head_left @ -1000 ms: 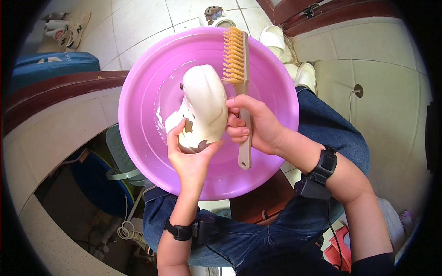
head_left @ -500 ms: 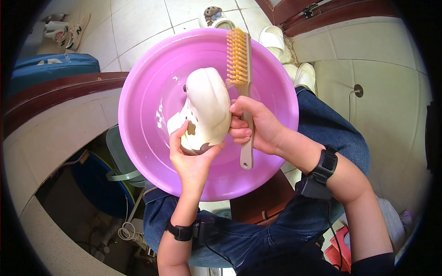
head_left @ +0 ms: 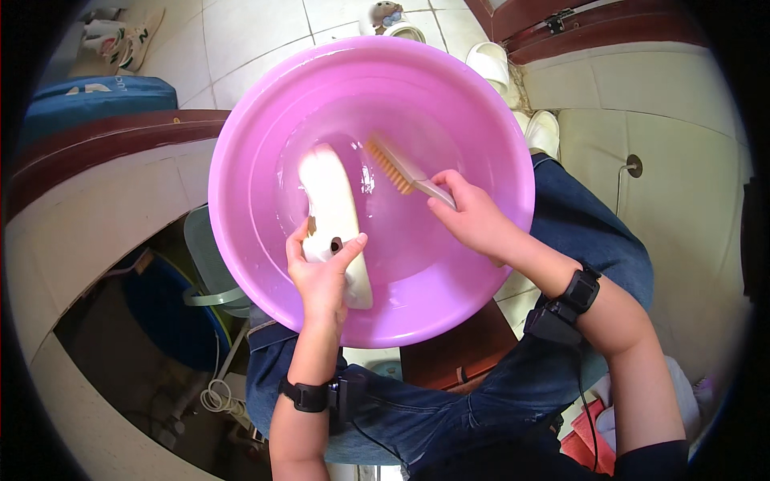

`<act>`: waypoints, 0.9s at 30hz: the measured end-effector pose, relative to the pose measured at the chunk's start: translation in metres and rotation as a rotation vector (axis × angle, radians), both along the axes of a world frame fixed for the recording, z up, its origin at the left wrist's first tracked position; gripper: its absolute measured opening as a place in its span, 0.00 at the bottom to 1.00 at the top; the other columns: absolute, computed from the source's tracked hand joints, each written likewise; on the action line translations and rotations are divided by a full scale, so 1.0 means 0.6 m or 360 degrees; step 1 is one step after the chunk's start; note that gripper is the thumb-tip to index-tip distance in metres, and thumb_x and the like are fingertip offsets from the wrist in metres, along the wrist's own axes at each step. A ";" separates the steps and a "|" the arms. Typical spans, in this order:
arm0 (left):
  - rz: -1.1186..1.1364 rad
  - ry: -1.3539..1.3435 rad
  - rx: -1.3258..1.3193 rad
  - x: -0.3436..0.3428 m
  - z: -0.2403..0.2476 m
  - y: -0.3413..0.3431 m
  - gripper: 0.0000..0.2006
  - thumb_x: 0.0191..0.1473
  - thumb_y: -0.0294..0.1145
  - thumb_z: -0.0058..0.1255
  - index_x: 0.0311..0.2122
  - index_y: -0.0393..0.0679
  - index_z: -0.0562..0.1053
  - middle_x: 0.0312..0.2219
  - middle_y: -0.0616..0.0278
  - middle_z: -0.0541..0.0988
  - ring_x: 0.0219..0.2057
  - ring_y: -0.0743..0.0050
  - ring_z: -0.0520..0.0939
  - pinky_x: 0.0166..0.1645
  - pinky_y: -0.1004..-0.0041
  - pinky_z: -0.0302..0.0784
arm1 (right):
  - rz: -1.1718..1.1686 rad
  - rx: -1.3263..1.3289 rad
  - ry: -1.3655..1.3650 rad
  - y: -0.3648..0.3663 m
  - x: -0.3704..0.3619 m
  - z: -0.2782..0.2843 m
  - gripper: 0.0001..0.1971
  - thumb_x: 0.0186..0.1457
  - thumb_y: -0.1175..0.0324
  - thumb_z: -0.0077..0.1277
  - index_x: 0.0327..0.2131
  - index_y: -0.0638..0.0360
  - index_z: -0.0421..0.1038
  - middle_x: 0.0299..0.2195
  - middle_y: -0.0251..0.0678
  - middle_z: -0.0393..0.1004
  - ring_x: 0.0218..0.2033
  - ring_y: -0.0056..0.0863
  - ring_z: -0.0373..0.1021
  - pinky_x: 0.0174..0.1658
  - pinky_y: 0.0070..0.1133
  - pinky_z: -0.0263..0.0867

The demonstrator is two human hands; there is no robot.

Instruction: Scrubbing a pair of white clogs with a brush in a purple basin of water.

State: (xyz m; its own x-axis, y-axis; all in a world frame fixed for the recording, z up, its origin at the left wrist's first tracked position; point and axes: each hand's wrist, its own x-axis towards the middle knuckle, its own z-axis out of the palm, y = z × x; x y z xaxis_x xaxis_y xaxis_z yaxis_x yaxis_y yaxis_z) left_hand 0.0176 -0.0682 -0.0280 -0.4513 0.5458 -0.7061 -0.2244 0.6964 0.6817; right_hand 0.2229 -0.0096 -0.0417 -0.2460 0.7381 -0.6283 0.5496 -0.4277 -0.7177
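My left hand (head_left: 319, 276) grips a white clog (head_left: 330, 196) by its near end, thumb on one side and fingers on the other. The clog is turned on edge, low inside a pink-purple basin (head_left: 233, 264), with a brown charm and a dark round spot near my fingers. To its right, my right hand (head_left: 477, 218) is closed round the handle of a scrub brush (head_left: 405, 170). The brush has yellow bristles turned toward the clog and is a little blurred; a gap separates the two. Shiny reflections show water at the basin's bottom.
Beyond the basin stand another clog (head_left: 405, 32) with a bear charm and white slippers (head_left: 489, 66). A blue bag (head_left: 100, 111) and sneakers (head_left: 132, 42) are at the far left. Left of the basin, a grey-green bin (head_left: 207, 256) adjoins a dark recess with cables.
The clog has turned on edge and dropped lower in the basin. The brush has swung from upright to a leftward slant, its bristles lower, with my right hand shifted right.
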 end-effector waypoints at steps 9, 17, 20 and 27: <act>0.0088 -0.0109 -0.0110 0.004 -0.005 -0.002 0.36 0.35 0.16 0.65 0.50 0.39 0.59 0.38 0.57 0.71 0.37 0.71 0.74 0.39 0.73 0.74 | 0.0658 -0.0185 -0.0344 -0.022 0.009 -0.022 0.27 0.55 0.70 0.42 0.59 0.57 0.52 0.34 0.57 0.72 0.38 0.51 0.70 0.42 0.35 0.65; 0.0020 -0.0085 -0.0078 0.009 -0.011 -0.002 0.35 0.38 0.17 0.63 0.52 0.41 0.59 0.43 0.57 0.70 0.43 0.67 0.73 0.46 0.70 0.71 | 0.0360 0.0478 -0.0048 -0.002 -0.006 0.006 0.24 0.53 0.71 0.45 0.56 0.50 0.60 0.29 0.44 0.72 0.25 0.41 0.70 0.31 0.28 0.66; 0.0034 -0.0095 -0.0089 0.011 -0.010 0.000 0.34 0.36 0.13 0.62 0.50 0.40 0.59 0.39 0.58 0.71 0.39 0.71 0.74 0.41 0.72 0.75 | 0.0675 0.0832 -0.0061 -0.002 -0.013 0.037 0.27 0.50 0.74 0.46 0.56 0.43 0.61 0.22 0.39 0.66 0.19 0.36 0.66 0.24 0.27 0.65; -0.0125 -0.0078 -0.0052 0.023 -0.008 -0.006 0.33 0.36 0.15 0.63 0.49 0.40 0.60 0.41 0.56 0.71 0.42 0.68 0.75 0.42 0.72 0.74 | 0.0734 0.1171 -0.0520 0.000 -0.012 0.039 0.33 0.45 0.77 0.47 0.56 0.33 0.61 0.17 0.34 0.59 0.15 0.31 0.62 0.18 0.26 0.61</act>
